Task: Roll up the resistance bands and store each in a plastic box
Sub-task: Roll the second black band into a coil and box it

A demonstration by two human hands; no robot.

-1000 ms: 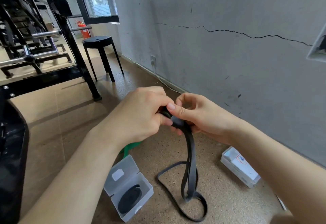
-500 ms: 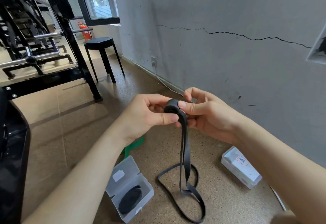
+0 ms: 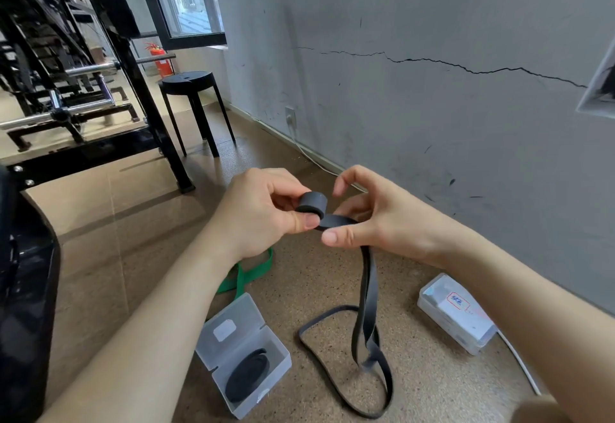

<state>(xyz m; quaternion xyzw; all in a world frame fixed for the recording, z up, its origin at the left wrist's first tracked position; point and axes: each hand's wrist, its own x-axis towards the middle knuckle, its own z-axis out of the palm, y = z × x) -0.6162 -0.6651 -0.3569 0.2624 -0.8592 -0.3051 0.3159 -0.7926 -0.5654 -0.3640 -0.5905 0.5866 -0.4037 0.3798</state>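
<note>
Far to the left stands a black metal rack [image 3: 146,116], with a black stool [image 3: 191,80] just beyond it near the wall. A green band [image 3: 248,274] lies on the floor, partly hidden under my left forearm. Nearer to me sits an open plastic box [image 3: 246,314], its lid laid back, with a rolled black band [image 3: 248,374] lying flat inside. Above it my left hand [image 3: 263,213] pinches a small tight roll [image 3: 311,204] of black band between the thumb and curled fingers, held in the air over the floor. My right hand [image 3: 376,219] is just beside it, with the thumb and fingers pinching the flat strap where it leaves the roll and the forefinger lifted free. From there the loose tail [image 3: 367,289] hangs down, twists, and ends in loops on the floor between the two boxes. To the right a closed plastic box [image 3: 456,316] with a label on its lid rests near the grey wall, and a white cable [image 3: 519,362] runs past it.
</note>
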